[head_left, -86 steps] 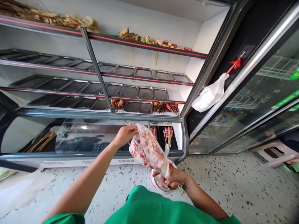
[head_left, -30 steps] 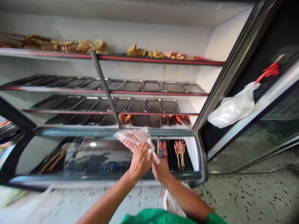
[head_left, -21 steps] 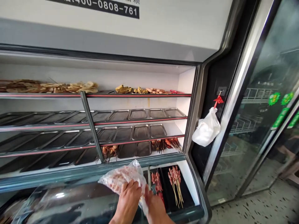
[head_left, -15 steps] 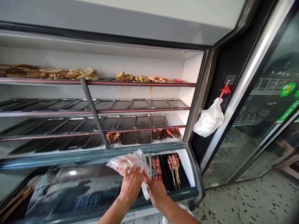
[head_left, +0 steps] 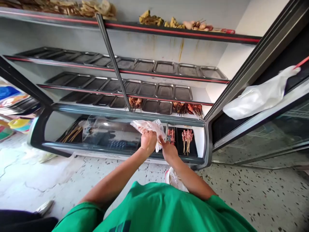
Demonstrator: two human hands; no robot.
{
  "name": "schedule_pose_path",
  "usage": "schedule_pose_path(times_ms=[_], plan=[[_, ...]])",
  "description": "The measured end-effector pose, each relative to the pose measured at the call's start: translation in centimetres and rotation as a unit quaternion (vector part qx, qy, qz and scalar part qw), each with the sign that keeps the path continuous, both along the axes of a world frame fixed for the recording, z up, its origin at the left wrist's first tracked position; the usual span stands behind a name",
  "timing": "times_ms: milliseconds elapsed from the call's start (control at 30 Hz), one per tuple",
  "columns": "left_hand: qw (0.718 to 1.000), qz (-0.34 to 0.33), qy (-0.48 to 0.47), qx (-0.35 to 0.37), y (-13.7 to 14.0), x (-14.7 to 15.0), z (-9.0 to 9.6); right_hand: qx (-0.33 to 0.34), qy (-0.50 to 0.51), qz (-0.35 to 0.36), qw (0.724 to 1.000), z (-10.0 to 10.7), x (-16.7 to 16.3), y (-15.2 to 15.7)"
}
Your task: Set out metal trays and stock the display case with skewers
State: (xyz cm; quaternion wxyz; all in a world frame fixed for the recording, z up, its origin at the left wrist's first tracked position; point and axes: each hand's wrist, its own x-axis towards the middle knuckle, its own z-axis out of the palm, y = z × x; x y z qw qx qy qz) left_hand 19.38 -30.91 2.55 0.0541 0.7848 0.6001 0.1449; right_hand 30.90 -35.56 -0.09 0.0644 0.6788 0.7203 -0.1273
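I have a clear plastic bag of raw meat skewers (head_left: 149, 126) resting on the curved glass cover (head_left: 111, 133) of the display fridge, at the cover's right end. My left hand (head_left: 148, 141) is closed over the bag's near edge, fingers curled down onto the plastic. My right hand (head_left: 168, 150) is just right of the cover's end, pinching the loose white tail of the bag between thumb and fingers. Right of the cover, in the open part of the bottom bin, meat skewers (head_left: 187, 138) lie on a black tray (head_left: 180, 146). Above the cover run shelves of empty steel trays (head_left: 164, 91). Well right of the cover, a white plastic bag (head_left: 259, 95) hangs on the fridge door frame
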Motion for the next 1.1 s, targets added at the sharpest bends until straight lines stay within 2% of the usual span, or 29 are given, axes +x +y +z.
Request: schedule_pose_path(times_ms=[33, 100, 133, 167, 200, 233, 267, 400, 467, 533, 600, 633, 733, 800, 833, 867, 900, 967, 1000, 1033, 1067, 1100], plan=[[1.0, 0.014, -0.027, -0.004, 0.2, -0.3, -0.3, -0.005, -0.004, 0.003, 1.0, 0.0, -0.1, 0.0], [0.98, 0.036, -0.195, -0.027, 0.4, -1.1, -0.8, -0.001, -0.009, 0.014, 1.0, 0.0, 0.0, -0.1], [0.951, 0.045, -0.301, -0.046, 0.5, -1.7, -0.8, 0.006, -0.009, 0.021, 1.0, 0.0, 0.1, -0.1], [0.912, 0.051, -0.402, -0.068, 0.6, -2.2, -0.8, 0.014, -0.009, 0.027, 0.999, -0.1, 0.2, -0.1], [0.871, 0.055, -0.479, -0.089, 0.6, -2.9, -0.7, 0.021, -0.008, 0.033, 0.999, -0.1, 0.4, -0.1], [0.845, 0.06, -0.521, -0.102, 0.7, -3.5, -0.5, 0.024, -0.009, 0.036, 0.999, -0.2, 0.5, -0.1], [0.835, 0.067, -0.536, -0.104, 0.7, -4.1, -0.3, 0.026, -0.009, 0.036, 0.999, -0.2, 0.7, 0.0], [0.857, 0.046, -0.512, -0.036, 0.8, -5.6, 0.5, 0.021, -0.019, 0.02, 0.999, -0.5, 1.1, 0.4], [0.847, 0.028, -0.531, -0.015, 0.9, -5.7, 0.7, 0.028, -0.023, 0.023, 0.999, -0.7, 1.2, 0.5], [0.814, 0.033, -0.578, -0.055, 1.1, -5.6, 1.0, 0.033, -0.026, 0.033, 0.999, -0.8, 1.1, 0.4], [0.789, 0.047, -0.596, -0.139, 1.2, -5.4, 1.5, 0.035, -0.03, 0.042, 0.998, -0.8, 1.0, 0.2], [0.794, 0.049, -0.581, -0.173, 1.1, -5.3, 1.9, 0.037, -0.031, 0.047, 0.998, -0.8, 0.9, 0.1], [0.847, 0.004, -0.494, -0.197, 0.6, -5.4, 3.6, 0.046, -0.029, 0.064, 0.996, -0.8, 0.6, -0.2], [0.857, -0.061, -0.473, -0.196, 0.3, -5.9, 4.9, 0.045, -0.029, 0.076, 0.996, -0.7, 0.4, -0.3], [0.858, -0.071, -0.474, -0.185, 0.3, -6.3, 5.4, 0.042, -0.03, 0.081, 0.995, -0.7, 0.4, -0.4], [0.869, -0.056, -0.468, -0.152, 0.4, -6.9, 5.9, 0.037, -0.031, 0.084, 0.995, -0.6, 0.3, -0.4], [0.893, -0.018, -0.441, -0.089, 0.5, -7.5, 6.3, 0.033, -0.03, 0.087, 0.995, -0.6, 0.3, -0.5], [0.936, 0.083, -0.328, 0.101, 0.6, -8.7, 6.7, 0.027, -0.028, 0.087, 0.995, -0.4, 0.3, -0.4], [0.941, 0.114, -0.262, 0.182, 0.4, -9.0, 6.6, 0.027, -0.029, 0.084, 0.996, -0.3, 0.3, -0.4], [0.943, 0.123, -0.208, 0.228, 0.1, -9.0, 6.4, 0.028, -0.03, 0.08, 0.996, -0.2, 0.3, -0.4], [0.953, 0.108, -0.169, 0.229, -0.4, -8.7, 5.9, 0.029, -0.031, 0.076, 0.996, 0.0, 0.3, -0.3], [0.967, 0.077, -0.144, 0.195, -1.0, -8.1, 5.3, 0.032, -0.032, 0.075, 0.996, 0.1, 0.2, -0.2]])
